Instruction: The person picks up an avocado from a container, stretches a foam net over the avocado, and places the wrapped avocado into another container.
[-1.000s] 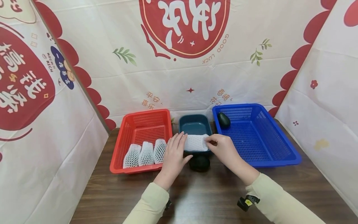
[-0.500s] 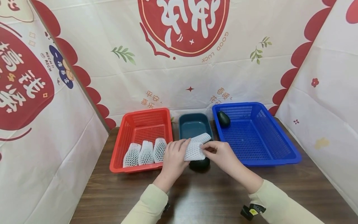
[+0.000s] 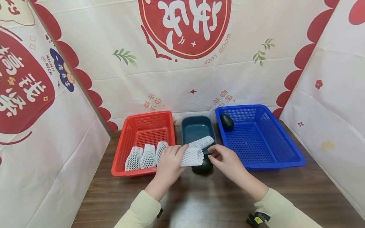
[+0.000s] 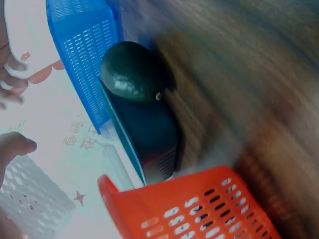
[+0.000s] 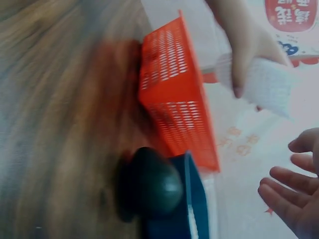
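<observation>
In the head view my left hand (image 3: 170, 161) grips a white foam net sleeve (image 3: 191, 157) whose mouth faces right. Just to its right, my right hand (image 3: 228, 161) is off the sleeve, fingers loosely bent with nothing between them; the right wrist view has those fingers (image 5: 291, 181) spread. Beneath the sleeve a dark green avocado (image 3: 204, 167) rests on the table, partly covered by it in the head view. Another foam net sleeve (image 3: 203, 142) lies slantwise at the near end of a teal bin (image 3: 196, 120), its left end hidden behind the held one.
Left of the bin, a red basket (image 3: 122, 148) has three white foam nets along its near side; their contents cannot be made out. On the right stands a blue basket (image 3: 285, 142) with one avocado (image 3: 227, 122) in its back left corner. Brown wooden table (image 3: 205, 202) in front.
The held sleeve came up from the teal bin toward me, then shifted slightly left with my left hand. My right hand has let go of it. The other sleeve now shows slanted in the bin.
</observation>
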Motion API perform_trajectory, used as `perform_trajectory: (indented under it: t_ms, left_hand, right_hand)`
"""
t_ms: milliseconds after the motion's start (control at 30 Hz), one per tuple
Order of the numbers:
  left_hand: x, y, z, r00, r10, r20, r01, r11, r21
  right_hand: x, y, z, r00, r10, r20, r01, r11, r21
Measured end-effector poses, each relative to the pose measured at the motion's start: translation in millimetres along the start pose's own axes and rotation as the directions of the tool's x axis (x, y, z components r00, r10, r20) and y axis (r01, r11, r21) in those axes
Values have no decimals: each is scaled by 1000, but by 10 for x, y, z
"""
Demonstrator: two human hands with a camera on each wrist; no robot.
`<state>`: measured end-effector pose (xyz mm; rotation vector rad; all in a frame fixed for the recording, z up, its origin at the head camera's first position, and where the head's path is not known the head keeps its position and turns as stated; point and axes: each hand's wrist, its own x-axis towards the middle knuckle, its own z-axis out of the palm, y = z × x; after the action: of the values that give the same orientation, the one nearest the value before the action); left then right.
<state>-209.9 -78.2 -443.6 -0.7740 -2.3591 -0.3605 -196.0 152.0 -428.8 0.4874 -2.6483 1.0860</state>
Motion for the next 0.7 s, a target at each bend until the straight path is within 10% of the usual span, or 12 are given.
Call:
perform_trajectory:
  t_ms: [333,700]
  left_hand:
    - [-68,-13,-180,990,-41,134,33,998,63]
    - [-134,-35,-200,988,-70,138,62,997,56]
  right_hand:
    - [-122,256,412,983,-157,90,178,930,-321]
    - [-152,555,738,997,-37,74,59,947,-316]
